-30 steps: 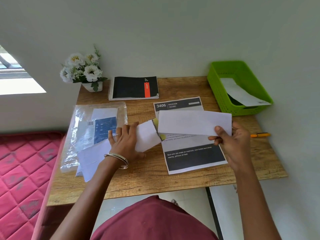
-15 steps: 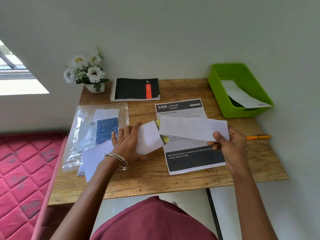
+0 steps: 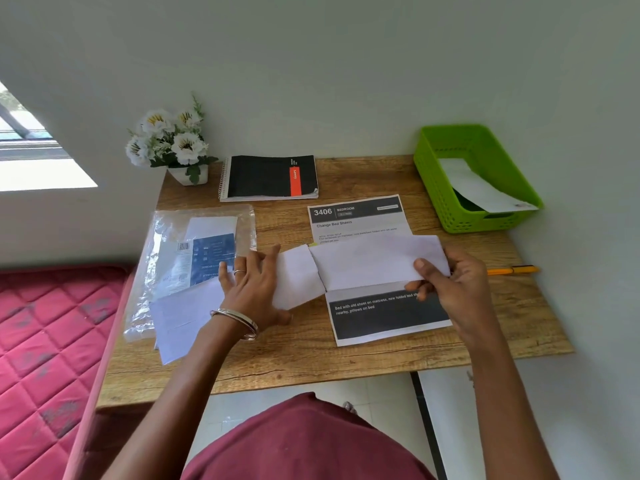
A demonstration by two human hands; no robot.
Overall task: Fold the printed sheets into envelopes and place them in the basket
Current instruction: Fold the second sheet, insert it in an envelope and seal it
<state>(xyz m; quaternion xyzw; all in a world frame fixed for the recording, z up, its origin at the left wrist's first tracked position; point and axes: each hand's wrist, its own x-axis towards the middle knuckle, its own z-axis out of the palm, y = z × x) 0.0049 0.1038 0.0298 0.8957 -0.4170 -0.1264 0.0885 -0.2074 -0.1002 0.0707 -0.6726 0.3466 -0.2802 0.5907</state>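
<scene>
- Furthest left of the printed sheet, beside the worktop, is the red mattress; it plays no part here.
- On the worktop's left side lies a clear plastic packet, and a loose stack of white envelopes partly overlaps its near edge.
- Your left hand rests flat, fingers spread, on one envelope just left of the printed sheet. The grip is released; it pins the paper rather than grasping it. It has barely shifted over the last second.
- Behind it, by the wall, stand a flower pot and a black notebook.
- The printed sheet lies flat on the worktop, heading side away from you.
- Your right hand pinches a folded white sheet at its right end, thumb on top, grip closed on it. Since a second ago you have lowered this sheet and brought its left end toward the envelope; the two now meet. This looks like the start of insertion.
- Right of the sheet lies an orange pen.
- Far right, the green basket already holds one white envelope; at least one printed sheet is not yet folded.
</scene>
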